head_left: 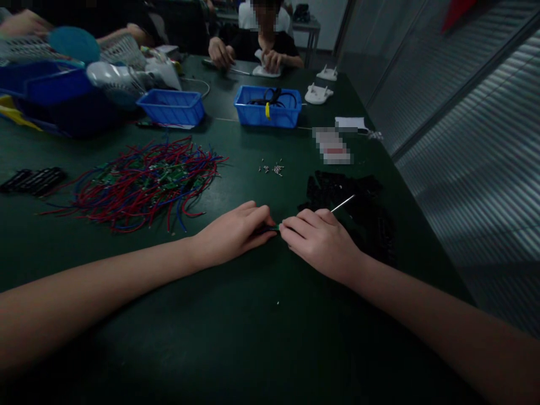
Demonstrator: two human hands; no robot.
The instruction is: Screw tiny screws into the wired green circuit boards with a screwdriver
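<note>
This looks like a workshop with a shared assembly bench: a dark green table, a tangle of wired circuit boards at ten o'clock, blue bins toward twelve, a person working at twelve, and window blinds at two.

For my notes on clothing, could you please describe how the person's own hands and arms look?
The left hand and right hand wear no gloves; no ring, watch or bracelet shows. The left forearm and right forearm are bare, with no sleeve or cable in view.
</note>
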